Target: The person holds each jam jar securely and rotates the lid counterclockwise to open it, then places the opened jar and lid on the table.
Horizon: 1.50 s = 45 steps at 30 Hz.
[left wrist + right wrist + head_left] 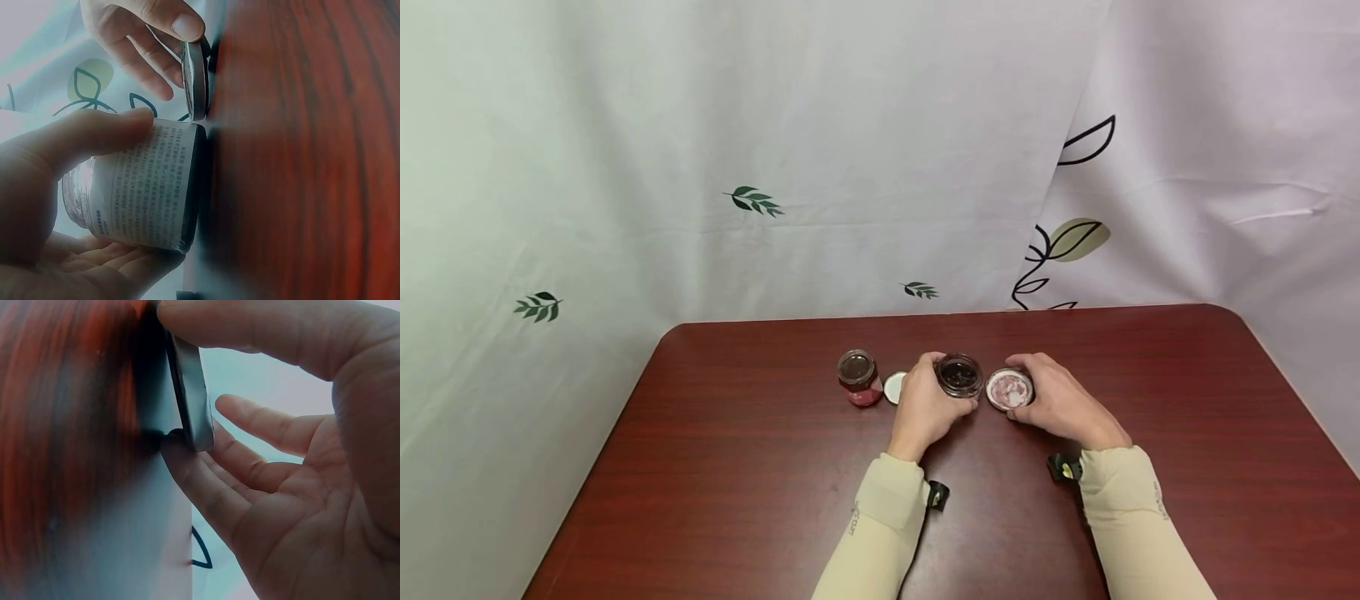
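Observation:
My left hand (927, 406) is wrapped around a glass jar (960, 377) with dark contents and no lid on its mouth. A pale printed label on that jar (147, 184) shows between thumb and fingers in the left wrist view; its base is at or very near the tabletop. Just to the right, my right hand (1060, 402) pinches a round jar lid (1009, 389) by its rim. The lid's whitish, red-smeared inside faces up. From the side, the lid (192, 394) is a thin dark disc, low over or against the table.
A second glass jar (859, 377) with a reddish lower part stands to the left. Between it and my left hand lies a white disc, seemingly another lid (894, 387), partly hidden. The brown table (760, 467) ends at a pale curtain (850, 167).

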Each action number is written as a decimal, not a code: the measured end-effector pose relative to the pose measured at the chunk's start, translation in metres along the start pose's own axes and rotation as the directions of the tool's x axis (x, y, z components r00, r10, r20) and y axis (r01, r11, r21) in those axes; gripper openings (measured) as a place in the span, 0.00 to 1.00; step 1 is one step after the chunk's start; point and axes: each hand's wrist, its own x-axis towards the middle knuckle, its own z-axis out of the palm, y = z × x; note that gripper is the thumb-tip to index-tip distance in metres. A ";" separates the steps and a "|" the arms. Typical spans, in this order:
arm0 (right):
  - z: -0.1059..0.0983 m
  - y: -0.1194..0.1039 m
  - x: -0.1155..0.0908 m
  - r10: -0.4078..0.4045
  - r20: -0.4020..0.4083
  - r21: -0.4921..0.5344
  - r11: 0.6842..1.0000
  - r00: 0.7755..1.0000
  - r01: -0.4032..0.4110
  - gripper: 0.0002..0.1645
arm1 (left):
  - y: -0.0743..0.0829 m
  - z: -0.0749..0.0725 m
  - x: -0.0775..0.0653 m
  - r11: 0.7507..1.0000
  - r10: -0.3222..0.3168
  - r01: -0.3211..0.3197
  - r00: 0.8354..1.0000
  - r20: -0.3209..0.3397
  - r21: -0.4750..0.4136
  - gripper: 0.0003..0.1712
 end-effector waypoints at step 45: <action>0.001 0.003 -0.001 -0.018 0.011 -0.036 0.999 1.000 0.019 0.39 | 0.002 0.006 -0.003 1.000 -0.027 0.027 1.000 0.012 -0.012 0.51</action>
